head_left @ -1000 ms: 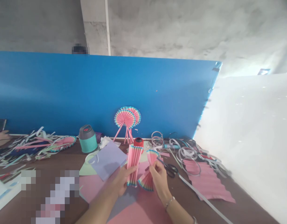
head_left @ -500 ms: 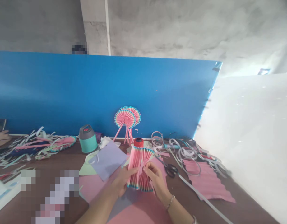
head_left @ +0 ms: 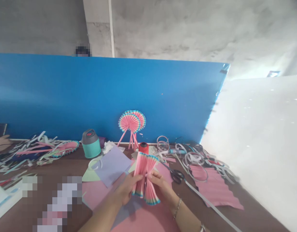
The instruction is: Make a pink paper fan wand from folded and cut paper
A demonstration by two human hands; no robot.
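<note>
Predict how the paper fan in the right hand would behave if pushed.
The fan would probably flex and spread along its pleats, since both ends flare from the pinched middle. It is likely light, as the right hand holds it by a pinch. Its pleats look thin, so they might crease easily.

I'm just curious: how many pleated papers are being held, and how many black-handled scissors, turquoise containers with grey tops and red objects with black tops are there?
Held pleated papers: 2
Black-handled scissors: 1
Grey-topped turquoise container: 1
Black-topped red object: 1
Total: 5
</note>
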